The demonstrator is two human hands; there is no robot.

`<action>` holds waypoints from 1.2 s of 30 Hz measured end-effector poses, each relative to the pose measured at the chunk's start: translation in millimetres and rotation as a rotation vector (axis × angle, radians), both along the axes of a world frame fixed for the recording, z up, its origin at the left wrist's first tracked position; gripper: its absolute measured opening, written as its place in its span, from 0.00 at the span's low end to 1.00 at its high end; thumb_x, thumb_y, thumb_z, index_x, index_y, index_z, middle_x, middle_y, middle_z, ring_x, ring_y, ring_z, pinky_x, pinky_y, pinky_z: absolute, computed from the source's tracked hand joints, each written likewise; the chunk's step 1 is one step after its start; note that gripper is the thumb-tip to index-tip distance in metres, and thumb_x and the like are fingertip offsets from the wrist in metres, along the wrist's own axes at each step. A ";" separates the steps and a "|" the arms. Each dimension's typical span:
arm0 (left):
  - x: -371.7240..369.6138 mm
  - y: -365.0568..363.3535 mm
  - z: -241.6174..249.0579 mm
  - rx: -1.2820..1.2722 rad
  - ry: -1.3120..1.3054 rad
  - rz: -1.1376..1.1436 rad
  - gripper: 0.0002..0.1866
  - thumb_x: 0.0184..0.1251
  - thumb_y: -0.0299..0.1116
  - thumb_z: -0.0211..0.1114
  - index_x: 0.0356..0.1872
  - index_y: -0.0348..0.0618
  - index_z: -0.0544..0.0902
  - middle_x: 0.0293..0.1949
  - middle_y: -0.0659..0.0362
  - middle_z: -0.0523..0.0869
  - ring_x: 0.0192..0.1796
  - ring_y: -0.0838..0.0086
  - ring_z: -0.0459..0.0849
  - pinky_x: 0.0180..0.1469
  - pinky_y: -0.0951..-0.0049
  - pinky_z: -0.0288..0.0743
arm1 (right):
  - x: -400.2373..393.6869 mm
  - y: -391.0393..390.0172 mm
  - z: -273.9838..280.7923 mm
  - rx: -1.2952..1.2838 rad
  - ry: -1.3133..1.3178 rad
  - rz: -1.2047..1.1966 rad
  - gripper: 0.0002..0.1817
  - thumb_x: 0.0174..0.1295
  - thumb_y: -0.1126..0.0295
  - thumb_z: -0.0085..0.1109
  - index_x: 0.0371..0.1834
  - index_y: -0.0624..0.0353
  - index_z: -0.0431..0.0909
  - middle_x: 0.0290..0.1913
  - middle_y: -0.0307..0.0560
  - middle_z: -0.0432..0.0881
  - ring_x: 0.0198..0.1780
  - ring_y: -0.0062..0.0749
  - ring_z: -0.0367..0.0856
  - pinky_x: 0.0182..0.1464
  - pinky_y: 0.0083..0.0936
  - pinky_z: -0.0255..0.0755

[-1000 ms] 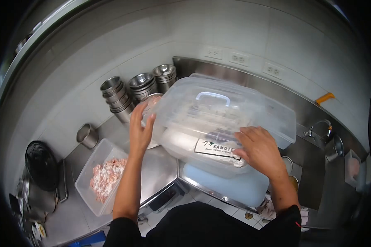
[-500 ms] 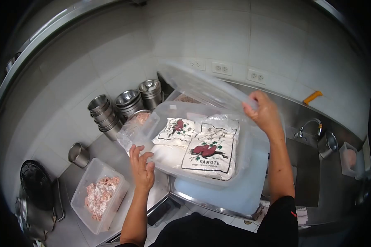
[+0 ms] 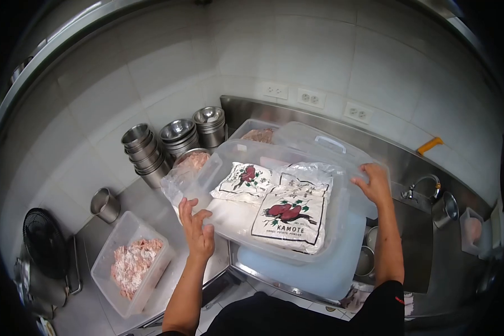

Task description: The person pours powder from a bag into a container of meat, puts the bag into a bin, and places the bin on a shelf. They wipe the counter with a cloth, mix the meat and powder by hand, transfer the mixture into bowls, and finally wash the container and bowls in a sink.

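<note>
A large clear plastic bin [image 3: 221, 158] sits tilted before me. Inside are printed white bags of sweet potato powder [image 3: 288, 215] and loose white powder [image 3: 233, 217]. My left hand [image 3: 197, 231] is beside the bin's near left corner, fingers apart and holding nothing. Behind the bin lies its translucent lid [image 3: 302, 133], with a white handle on top. At the lid's right end is my right hand [image 3: 376, 186], thumb and fingers spread; whether it touches the lid is hard to tell.
On the left counter stands a tub of powder-dusted raw meat [image 3: 137, 266]. Stacked steel containers [image 3: 145, 154] and bowls [image 3: 178, 137] line the back. A blue cutting board [image 3: 297, 274] lies under the bin; a sink [image 3: 411, 246] and faucet [image 3: 423, 182] are right.
The lid, raised and tilted in my right hand before, now lies down behind the bin. My right hand has lowered and its fingers have spread. My left hand has hardly moved.
</note>
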State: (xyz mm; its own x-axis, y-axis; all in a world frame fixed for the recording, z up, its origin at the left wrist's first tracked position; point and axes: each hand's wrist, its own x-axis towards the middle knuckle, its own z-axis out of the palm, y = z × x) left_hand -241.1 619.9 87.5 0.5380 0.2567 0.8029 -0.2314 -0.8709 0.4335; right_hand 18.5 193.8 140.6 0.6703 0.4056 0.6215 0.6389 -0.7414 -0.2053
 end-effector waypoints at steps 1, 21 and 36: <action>1.1 -0.2 -0.5 0.002 0.015 -0.001 0.25 0.75 0.56 0.47 0.42 0.43 0.81 0.64 0.45 0.69 0.74 0.45 0.57 0.72 0.45 0.48 | -0.6 -5.2 -7.3 0.010 0.110 -0.018 0.22 0.50 0.57 0.72 0.43 0.59 0.81 0.45 0.54 0.83 0.49 0.54 0.78 0.57 0.44 0.67; -3.8 67.8 -6.1 -0.662 -0.103 0.113 0.31 0.74 0.40 0.60 0.72 0.39 0.63 0.66 0.49 0.69 0.67 0.66 0.67 0.66 0.67 0.64 | -101.6 13.3 11.5 0.348 0.306 0.052 0.22 0.61 0.70 0.63 0.60 0.56 0.78 0.67 0.53 0.75 0.67 0.45 0.72 0.65 0.35 0.66; -48.5 12.6 -95.3 -0.964 0.164 -0.023 0.25 0.77 0.40 0.55 0.68 0.38 0.67 0.64 0.50 0.75 0.65 0.66 0.73 0.66 0.69 0.67 | -173.2 119.7 48.7 0.164 0.294 0.483 0.23 0.52 0.65 0.71 0.51 0.62 0.81 0.50 0.54 0.83 0.55 0.50 0.79 0.59 0.39 0.70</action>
State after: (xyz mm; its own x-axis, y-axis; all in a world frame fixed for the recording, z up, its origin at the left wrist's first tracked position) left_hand -289.5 632.5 -7.8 0.6372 0.7519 0.1691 -0.1172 -0.1223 0.9856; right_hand -154.7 313.5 189.4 0.5867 0.6224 0.5181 0.7956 -0.3239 -0.5119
